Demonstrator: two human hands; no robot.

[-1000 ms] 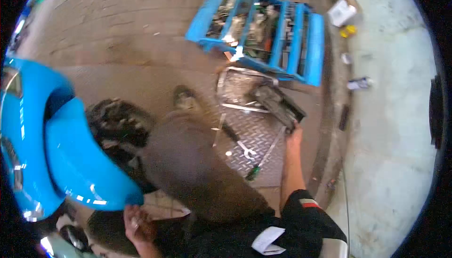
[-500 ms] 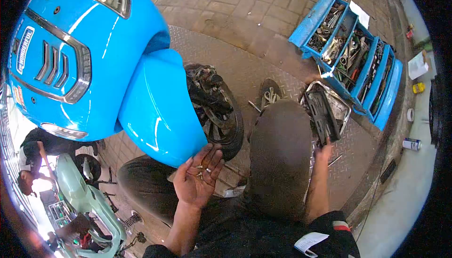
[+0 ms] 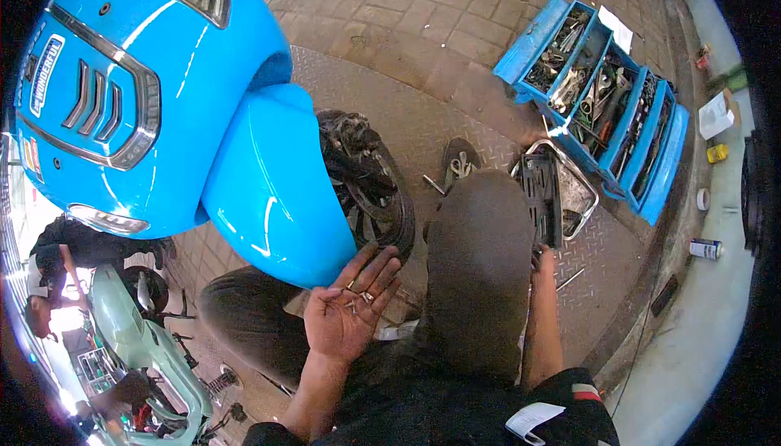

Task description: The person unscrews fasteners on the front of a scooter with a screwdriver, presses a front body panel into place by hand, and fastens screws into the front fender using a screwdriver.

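Palm up, my left hand [image 3: 350,312] is open beside the lower tip of the blue fender [image 3: 268,194], with small screws [image 3: 362,295] lying on the palm and fingers. To the right of my knee, my right hand [image 3: 543,261] grips the near end of a black tool case [image 3: 541,194]. The case is over a metal tray [image 3: 579,194]. Behind the fender sits a wheel [image 3: 382,210] with a black tyre. My knee covers part of the case's left side.
A blue cantilever toolbox [image 3: 598,104] full of tools stands at the upper right. A pale green scooter [image 3: 146,348] and a person [image 3: 57,267] are at the lower left. A spray can [image 3: 706,248] and yellow container [image 3: 717,153] lie by the right wall.
The view has swung left, bringing more of the scooter front into sight. My left hand has turned palm up, showing the screws. The black case has shifted beside my knee in my right hand.
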